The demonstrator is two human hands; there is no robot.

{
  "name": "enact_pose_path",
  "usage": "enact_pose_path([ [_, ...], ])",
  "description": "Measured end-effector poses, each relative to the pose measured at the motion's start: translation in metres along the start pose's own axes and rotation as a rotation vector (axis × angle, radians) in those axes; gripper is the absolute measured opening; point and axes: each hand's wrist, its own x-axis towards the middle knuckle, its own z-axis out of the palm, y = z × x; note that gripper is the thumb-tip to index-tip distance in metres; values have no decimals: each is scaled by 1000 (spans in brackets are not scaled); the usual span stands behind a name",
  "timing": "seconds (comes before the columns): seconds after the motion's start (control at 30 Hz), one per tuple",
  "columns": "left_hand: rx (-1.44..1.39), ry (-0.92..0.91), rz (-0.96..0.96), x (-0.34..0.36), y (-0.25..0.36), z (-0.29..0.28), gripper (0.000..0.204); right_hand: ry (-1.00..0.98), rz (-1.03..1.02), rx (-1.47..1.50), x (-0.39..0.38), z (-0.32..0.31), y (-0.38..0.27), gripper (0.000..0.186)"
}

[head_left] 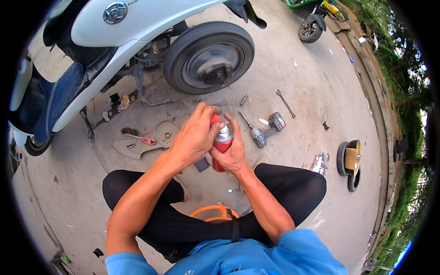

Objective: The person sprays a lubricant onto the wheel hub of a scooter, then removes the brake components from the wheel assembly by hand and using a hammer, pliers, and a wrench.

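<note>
Between my knees I hold a red spray can (222,146) with a silver shoulder, tilted slightly. My left hand (194,136) is closed round the red cap at its top. Lower down, my right hand (232,156) wraps the can's body, its thumb across the front. My fingers partly hide the cap. Beyond my hands is the rear wheel (178,68) of a white scooter (151,23), its hub side facing me and blurred. To the right of the can, a cordless impact wrench (270,130) with a long socket lies on the ground.
A spanner (286,103) and small sockets (244,100) lie past the impact wrench. At left, a red-handled brush (142,138) rests on a flat cover (126,147). An orange stool (206,211) is under me. Tyres (341,158) and a box (352,159) stand right.
</note>
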Motion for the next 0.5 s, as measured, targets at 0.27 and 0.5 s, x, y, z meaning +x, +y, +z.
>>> enact_pose_path([
  [0.27, 227, -143, 193, -17, 26, 18, 28, -137, -88, -179, -28, -47, -24, 108],
  [0.5, 319, -93, 254, -28, 33, 21, 22, -405, 61, -46, -25, -74, -57, 117],
])
